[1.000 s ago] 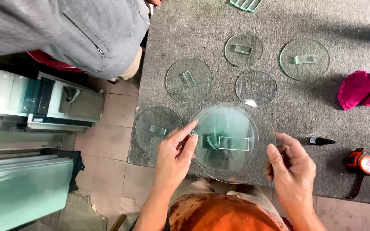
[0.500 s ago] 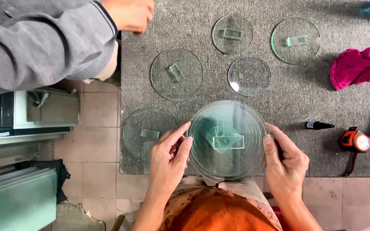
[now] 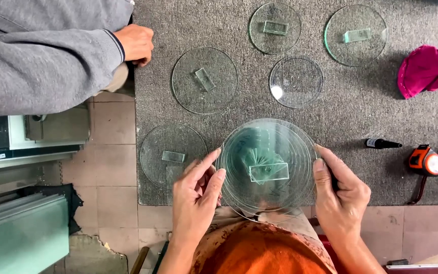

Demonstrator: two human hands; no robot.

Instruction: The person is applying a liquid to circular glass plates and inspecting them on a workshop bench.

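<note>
Left hand: I see my left hand (image 3: 194, 195) at the left rim of the stack of round clear glass discs (image 3: 267, 165), its fingers (image 3: 214, 180) curled and pressed against the edge, gripping it.
Right hand: my right hand (image 3: 341, 195) clasps the stack's right rim, thumb lying along the edge, fingers closed around it.
Stack: the discs sit over the near edge of the grey carpeted desk (image 3: 330, 122), partly overhanging toward my orange shirt (image 3: 264, 253); a small rectangular glass block shows at the centre, with several rims visible one under another.
Disc at left: a single round glass disc with a small rectangular block (image 3: 173, 155) lies flat just beside my left hand, at the desk's corner.
Other discs: four more round glass discs lie farther up the desk, well apart from the stack; three carry a rectangular block, and the plain round glass disc (image 3: 296, 81) carries none.
Right side: a crumpled magenta cloth (image 3: 429, 68), a small black marker pen (image 3: 381, 144), and an orange and black tape measure (image 3: 426, 162) lie on the desk.
Other person: a grey-sleeved arm (image 3: 46, 56) reaches in from the left, its hand (image 3: 137, 44) resting at the desk's edge.
</note>
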